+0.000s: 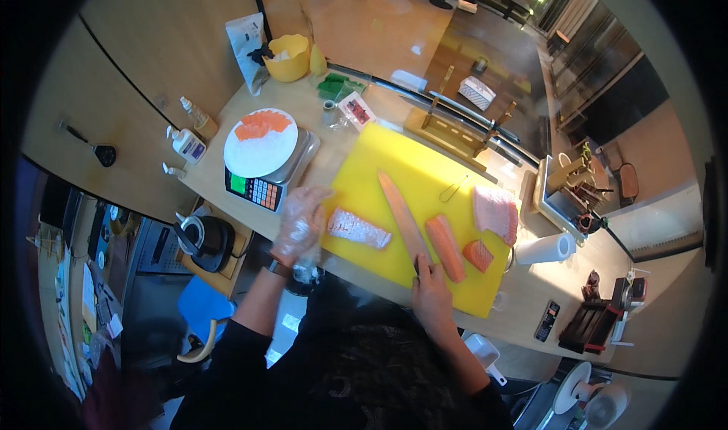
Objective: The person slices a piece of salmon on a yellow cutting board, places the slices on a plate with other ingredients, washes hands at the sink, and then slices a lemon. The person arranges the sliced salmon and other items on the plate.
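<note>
My right hand point(432, 288) grips the handle of a long kitchen knife point(402, 214), whose blade lies over a yellow cutting board point(364, 168). In a clear plastic glove, my left hand point(302, 220) is at the board's left edge, beside a pale, silvery piece of fish point(358, 228); whether it holds anything is unclear. Right of the blade lie a long salmon block point(446, 248), a small salmon chunk point(478, 256) and a larger pale-pink fish piece point(495, 214). Tweezers point(454, 188) rest above them. A white plate point(259, 154) bearing salmon slices point(263, 124) sits on a digital scale point(273, 188).
Pump bottles point(187, 144) stand left of the scale, with a yellow bowl point(289, 60) behind. A wooden knife rack point(449, 137) borders the board's far side. Right of the board are a paper towel roll point(546, 249) and a remote control point(547, 321).
</note>
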`<state>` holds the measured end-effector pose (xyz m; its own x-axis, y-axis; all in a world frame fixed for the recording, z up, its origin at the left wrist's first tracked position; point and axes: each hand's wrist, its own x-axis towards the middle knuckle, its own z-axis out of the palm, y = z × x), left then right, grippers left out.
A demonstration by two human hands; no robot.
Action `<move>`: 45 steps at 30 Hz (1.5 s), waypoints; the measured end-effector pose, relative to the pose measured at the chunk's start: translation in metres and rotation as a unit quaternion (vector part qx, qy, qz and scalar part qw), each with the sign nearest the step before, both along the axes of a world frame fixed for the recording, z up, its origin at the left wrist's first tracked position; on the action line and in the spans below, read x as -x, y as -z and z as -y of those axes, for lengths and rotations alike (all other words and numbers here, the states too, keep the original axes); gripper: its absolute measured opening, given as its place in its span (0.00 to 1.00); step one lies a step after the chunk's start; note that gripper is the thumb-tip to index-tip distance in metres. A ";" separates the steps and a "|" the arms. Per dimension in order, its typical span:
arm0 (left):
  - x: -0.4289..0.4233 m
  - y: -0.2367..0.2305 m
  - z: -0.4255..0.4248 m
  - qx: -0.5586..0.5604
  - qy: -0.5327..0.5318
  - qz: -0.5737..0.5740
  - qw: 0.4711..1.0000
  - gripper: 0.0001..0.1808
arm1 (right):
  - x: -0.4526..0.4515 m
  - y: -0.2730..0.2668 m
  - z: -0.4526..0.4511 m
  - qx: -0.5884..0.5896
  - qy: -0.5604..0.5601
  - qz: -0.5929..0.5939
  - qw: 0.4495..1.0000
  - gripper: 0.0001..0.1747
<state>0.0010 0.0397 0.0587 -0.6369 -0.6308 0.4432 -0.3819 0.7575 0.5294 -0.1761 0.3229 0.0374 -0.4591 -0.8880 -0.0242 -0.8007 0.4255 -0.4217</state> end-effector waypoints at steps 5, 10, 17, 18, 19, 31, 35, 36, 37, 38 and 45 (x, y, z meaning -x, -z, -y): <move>-0.002 0.010 0.009 -0.015 0.154 0.139 0.978 0.21 | -0.001 0.004 0.014 -0.008 -0.009 -0.027 1.000 0.37; 0.021 0.009 0.011 -0.051 0.232 0.288 0.928 0.38 | -0.006 0.000 0.022 0.007 0.024 -0.038 0.999 0.39; 0.038 0.011 0.012 0.001 0.324 0.206 0.924 0.23 | 0.001 -0.034 0.052 0.114 0.082 -0.085 0.986 0.37; 0.041 0.012 0.013 -0.007 0.326 0.215 0.921 0.21 | 0.007 -0.040 0.063 0.118 0.079 -0.102 0.985 0.37; 0.045 0.011 0.014 -0.018 0.334 0.235 0.912 0.18 | 0.011 -0.045 0.077 0.124 0.080 -0.091 0.985 0.37; -0.041 0.007 0.069 -0.144 0.185 -0.067 0.970 0.27 | 0.142 -0.044 0.467 0.106 -0.129 -0.053 0.985 0.14; -0.115 0.017 0.087 -0.168 0.046 -0.020 0.984 0.25 | 0.166 0.007 0.613 -0.119 -0.133 -0.075 0.981 0.17; -0.130 0.020 0.089 -0.198 0.023 -0.015 0.980 0.24 | 0.165 0.025 0.636 -0.181 -0.127 -0.089 0.971 0.18; -0.145 0.025 0.089 -0.239 -0.003 -0.009 0.971 0.24 | 0.162 0.042 0.652 -0.209 -0.137 -0.107 0.962 0.20; -0.156 0.028 0.084 -0.243 -0.050 -0.010 0.969 0.22 | 0.159 0.058 0.664 -0.244 -0.138 -0.129 0.951 0.22; -0.188 0.055 0.076 -0.298 -0.149 -0.001 0.943 0.23 | 0.168 0.095 0.683 -0.285 -0.052 -0.111 0.951 0.27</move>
<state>0.1890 -0.0361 0.0042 -0.3916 -0.9190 -0.0452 -0.5292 0.1847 0.8281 -0.3446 -0.3604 -0.0580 -0.4206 -0.8000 -0.4280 -0.8929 0.4487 0.0388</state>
